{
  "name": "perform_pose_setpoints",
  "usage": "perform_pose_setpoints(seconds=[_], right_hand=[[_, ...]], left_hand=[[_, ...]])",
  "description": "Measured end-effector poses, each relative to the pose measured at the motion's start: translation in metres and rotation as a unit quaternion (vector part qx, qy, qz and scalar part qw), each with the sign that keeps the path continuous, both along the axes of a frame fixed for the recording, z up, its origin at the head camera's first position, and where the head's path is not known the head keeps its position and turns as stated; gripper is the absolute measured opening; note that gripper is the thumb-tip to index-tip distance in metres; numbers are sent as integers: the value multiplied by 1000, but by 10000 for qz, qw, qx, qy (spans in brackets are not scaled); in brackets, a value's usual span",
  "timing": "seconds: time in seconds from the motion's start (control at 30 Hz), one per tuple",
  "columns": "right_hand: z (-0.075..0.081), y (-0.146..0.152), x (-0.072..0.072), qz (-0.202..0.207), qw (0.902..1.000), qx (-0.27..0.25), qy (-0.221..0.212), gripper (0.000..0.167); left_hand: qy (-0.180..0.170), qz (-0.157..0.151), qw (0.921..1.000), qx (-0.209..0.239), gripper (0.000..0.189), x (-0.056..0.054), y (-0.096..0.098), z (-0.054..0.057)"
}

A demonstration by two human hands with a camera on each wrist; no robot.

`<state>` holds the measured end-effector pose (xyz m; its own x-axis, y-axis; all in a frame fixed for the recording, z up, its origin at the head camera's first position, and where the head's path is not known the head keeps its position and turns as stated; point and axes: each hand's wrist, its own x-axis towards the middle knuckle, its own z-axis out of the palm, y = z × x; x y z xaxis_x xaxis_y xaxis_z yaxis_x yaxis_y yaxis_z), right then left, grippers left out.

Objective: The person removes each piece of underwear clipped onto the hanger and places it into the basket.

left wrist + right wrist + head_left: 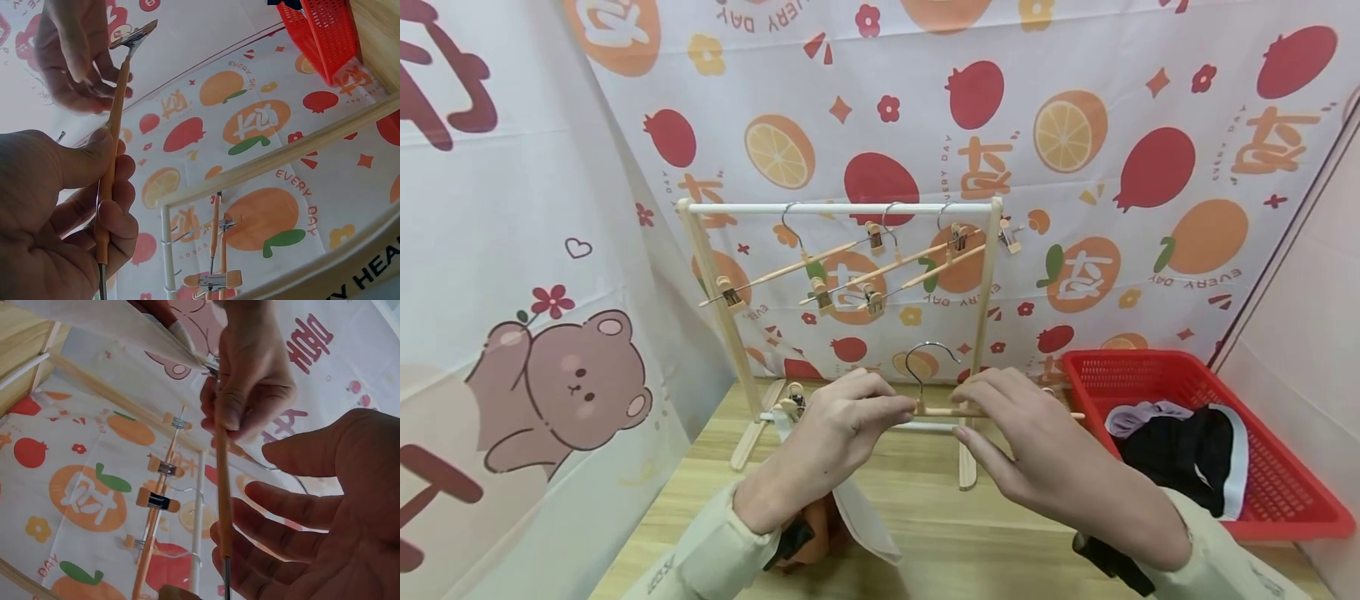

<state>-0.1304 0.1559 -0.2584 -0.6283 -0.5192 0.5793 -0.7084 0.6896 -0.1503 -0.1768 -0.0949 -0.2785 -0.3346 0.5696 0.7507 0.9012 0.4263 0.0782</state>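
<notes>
A wooden clip hanger (951,412) with a metal hook is held level in front of the rack. My left hand (842,421) grips its bar near the base of the hook, with thumb and fingers around the wood (117,125). My right hand (1030,433) is at the bar's right part, its fingers loosely bent and thumb apart (331,500), not closed around it. From the hanger's left clip, a white and brown cloth (865,521) hangs below my left forearm, partly hidden by it. The clip at the other end (134,40) looks bare.
A small wooden rack (715,308) with a white top rail (842,208) stands on the wooden table (910,508). Several clip hangers (887,268) hang from it. At the right is a red basket (1285,500) with black, white and purple clothing (1183,450). Printed curtains enclose the table.
</notes>
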Motion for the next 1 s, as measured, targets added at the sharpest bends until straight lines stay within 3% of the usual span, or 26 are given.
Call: perform_pose_setpoints(seconds=[0.23,0.57,0.83,1.0], right_hand=[[-8,-8,-6,-228,9997,0,-100,21],[-15,-9,-17,-69,9990,-380,-203,10],[-12,-4,-18,127,9971,-755,18,11],[-8,0,-17,-104,9965,-831,-40,12]], left_hand=[[-58,-35,10000,-30,15,-1,5,-1],[-105,4,9999,-102,12,-1,8,0],[134,-62,9997,200,10,-3,11,3],[304,73,9985,444,11,-1,7,10]])
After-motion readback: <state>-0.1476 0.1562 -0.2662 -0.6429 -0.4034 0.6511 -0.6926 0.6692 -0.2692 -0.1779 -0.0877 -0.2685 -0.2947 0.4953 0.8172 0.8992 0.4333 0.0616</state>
